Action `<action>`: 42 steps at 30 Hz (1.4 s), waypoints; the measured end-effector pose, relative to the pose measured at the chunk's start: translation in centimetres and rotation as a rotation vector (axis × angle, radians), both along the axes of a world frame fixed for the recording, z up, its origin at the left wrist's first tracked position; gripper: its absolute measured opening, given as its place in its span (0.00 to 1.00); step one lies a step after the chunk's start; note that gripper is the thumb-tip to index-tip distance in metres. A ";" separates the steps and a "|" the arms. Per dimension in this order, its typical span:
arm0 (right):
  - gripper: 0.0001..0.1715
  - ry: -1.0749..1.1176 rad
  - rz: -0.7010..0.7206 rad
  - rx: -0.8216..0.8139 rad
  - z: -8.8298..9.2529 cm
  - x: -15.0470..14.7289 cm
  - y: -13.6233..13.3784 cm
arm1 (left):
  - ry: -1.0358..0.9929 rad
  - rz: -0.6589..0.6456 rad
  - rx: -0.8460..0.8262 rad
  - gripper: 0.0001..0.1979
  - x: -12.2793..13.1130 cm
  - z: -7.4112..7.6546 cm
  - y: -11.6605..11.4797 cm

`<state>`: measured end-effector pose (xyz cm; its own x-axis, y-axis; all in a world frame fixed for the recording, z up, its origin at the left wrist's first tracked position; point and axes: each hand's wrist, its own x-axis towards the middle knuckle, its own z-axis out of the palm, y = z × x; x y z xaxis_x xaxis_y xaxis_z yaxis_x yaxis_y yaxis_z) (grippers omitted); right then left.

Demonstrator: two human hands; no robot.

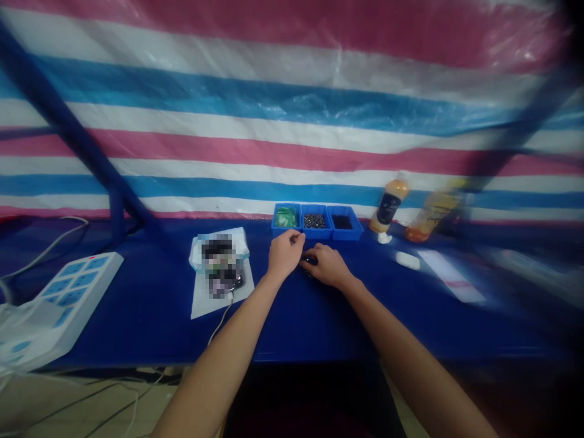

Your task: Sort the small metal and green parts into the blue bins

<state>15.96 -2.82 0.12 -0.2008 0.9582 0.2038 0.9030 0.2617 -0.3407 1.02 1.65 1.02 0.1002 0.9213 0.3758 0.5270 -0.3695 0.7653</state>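
Observation:
My left hand (285,252) is closed, its fingertips pinched together just in front of the blue bins; what they hold, if anything, is too small to make out. Beside it, my right hand (329,265) rests low over the table with its fingers closed around a small, dark, shiny object (311,260). Three small blue bins stand in a row past the hands. Green pieces (286,217) lie in the left bin, small shiny metallic parts (314,221) in the middle one, and black pieces (342,222) in the right one.
A blurred-out phone-like item with a cable (230,297) lies on white paper (201,302) at left. A large power strip (86,298) sits farther left. Two drink bottles (389,207) stand back right, near a white oval object (407,261). Striped sheeting (292,146) hangs behind the blue table (314,328).

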 end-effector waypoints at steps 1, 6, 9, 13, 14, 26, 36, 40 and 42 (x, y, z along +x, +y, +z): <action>0.16 -0.009 0.003 -0.002 0.0 -0.2 0.1 | -0.002 0.002 0.000 0.12 0.0 0.0 0.0; 0.10 0.010 -0.007 0.026 -0.3 -0.3 0.3 | -0.002 -0.009 0.004 0.11 0.0 -0.1 0.0; 0.08 0.029 -0.021 0.038 -0.7 -0.1 0.4 | -0.006 -0.011 0.004 0.10 0.0 -0.1 -0.1; 0.06 0.076 -0.033 0.051 -1.1 0.2 0.5 | -0.009 -0.016 -0.002 0.10 -0.1 0.1 -0.2; 0.06 0.090 -0.036 0.053 -1.2 0.2 0.5 | -0.011 -0.018 -0.005 0.10 -0.1 0.1 -0.2; 0.16 0.332 -0.006 0.124 -2.1 1.2 1.5 | 0.006 -0.027 -0.007 0.11 0.0 0.3 -0.3; 0.10 0.579 -0.140 0.151 -0.7 2.0 0.8 | 0.015 -0.027 -0.003 0.11 0.1 0.0 -0.2; 0.09 0.841 -0.136 0.059 -0.2 2.2 0.7 | 0.037 -0.071 -0.008 0.10 0.1 -0.2 -0.1; 0.11 0.997 -0.111 0.011 -0.1 2.3 0.8 | 0.031 -0.139 -0.001 0.08 0.2 -0.4 -0.1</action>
